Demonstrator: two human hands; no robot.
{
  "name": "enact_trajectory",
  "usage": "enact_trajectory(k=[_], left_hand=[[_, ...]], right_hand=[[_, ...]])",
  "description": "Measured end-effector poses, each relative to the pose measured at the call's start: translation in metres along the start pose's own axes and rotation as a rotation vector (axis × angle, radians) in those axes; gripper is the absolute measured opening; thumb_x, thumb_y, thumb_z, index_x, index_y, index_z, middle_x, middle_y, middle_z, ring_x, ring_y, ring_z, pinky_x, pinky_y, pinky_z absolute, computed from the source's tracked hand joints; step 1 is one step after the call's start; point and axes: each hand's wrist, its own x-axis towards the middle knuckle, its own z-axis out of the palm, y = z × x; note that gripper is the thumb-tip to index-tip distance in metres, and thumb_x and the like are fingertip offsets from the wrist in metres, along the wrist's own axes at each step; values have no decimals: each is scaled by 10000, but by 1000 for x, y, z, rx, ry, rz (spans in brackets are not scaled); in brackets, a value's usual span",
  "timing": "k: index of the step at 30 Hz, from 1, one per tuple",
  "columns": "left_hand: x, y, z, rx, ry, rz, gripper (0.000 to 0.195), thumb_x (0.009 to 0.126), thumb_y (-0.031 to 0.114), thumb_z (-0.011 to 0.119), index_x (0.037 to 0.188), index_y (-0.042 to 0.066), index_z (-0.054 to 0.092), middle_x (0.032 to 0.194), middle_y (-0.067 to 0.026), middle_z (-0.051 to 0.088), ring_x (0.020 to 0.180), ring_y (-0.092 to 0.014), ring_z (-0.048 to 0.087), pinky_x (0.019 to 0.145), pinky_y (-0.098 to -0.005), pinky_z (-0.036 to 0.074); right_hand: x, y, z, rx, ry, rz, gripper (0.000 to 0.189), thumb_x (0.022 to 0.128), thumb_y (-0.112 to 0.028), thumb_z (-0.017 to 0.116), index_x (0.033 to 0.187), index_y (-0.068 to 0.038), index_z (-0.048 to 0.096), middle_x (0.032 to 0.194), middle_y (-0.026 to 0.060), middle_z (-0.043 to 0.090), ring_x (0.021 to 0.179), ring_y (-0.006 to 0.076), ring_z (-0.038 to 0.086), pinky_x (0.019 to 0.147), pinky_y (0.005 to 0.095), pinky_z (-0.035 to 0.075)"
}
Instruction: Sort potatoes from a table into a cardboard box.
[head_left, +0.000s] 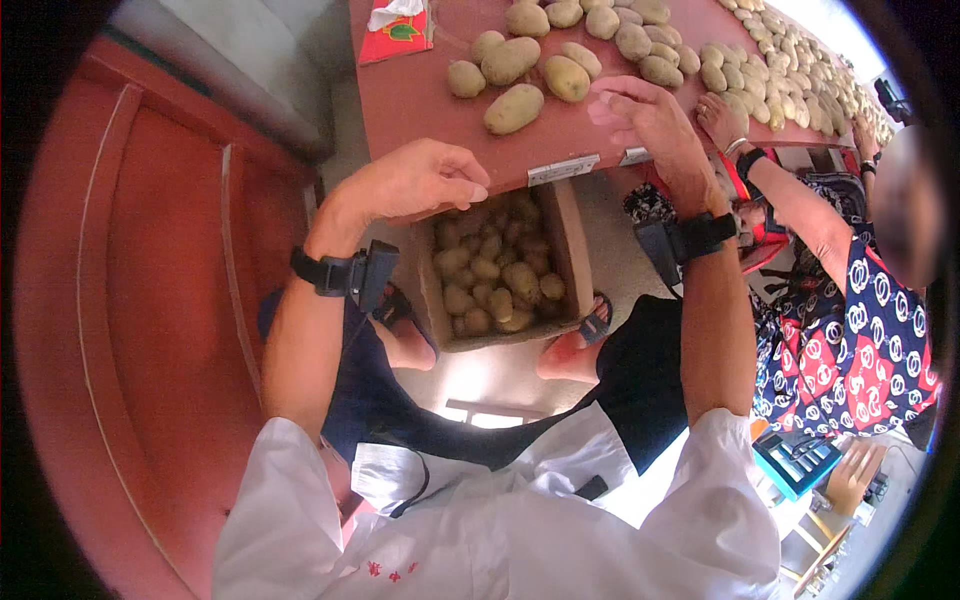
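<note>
My left hand (424, 178) hovers at the front edge of the red table (442, 127), fingers loosely bent, with nothing seen in it. My right hand (645, 112) is over the table, its fingers apart and holding nothing visible. Nearest to its fingertips lies a yellowish potato (567, 79). A longer potato (514, 109) rests between my hands, closer to the table's edge. Behind these, more potatoes (511, 61) form a loose group. Below the table edge, between my feet, stands an open cardboard box (579, 255) with many potatoes (499, 277) inside.
To the right, another person's hand (724, 120) touches potatoes (750, 82) spread in a long band. A red printed card (394, 37) with white tissue (395, 11) lies at the table's far left. Metal hinges (562, 170) mark the front edge. A red door (172, 300) stands left.
</note>
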Motion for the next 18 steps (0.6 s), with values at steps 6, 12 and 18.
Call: enact_trajectory(k=[6,12,18], left_hand=[[-3,2,-6,36,157,63,304,986,252,674,1130,-15,700,966,-49,721,869,-137,690,746,-279,529],[-2,-8,-15,17,211,134,320,1006,279,630,1189,24,692,1002,-31,717,916,-131,711,643,-246,477],[-2,-10,-17,31,211,130,310,1012,277,625,1179,25,691,998,-34,713,916,-135,707,650,-259,485]], right_hand=[[25,13,-2,33,183,-10,342,968,-234,639,1243,-37,683,1051,44,732,958,132,683,752,287,522],[47,25,41,-291,39,-174,358,926,-205,659,1238,-29,681,1037,116,746,975,233,707,825,344,538],[49,22,82,-669,58,-344,513,877,-210,696,1377,-134,611,1346,162,608,1225,326,615,994,438,520]])
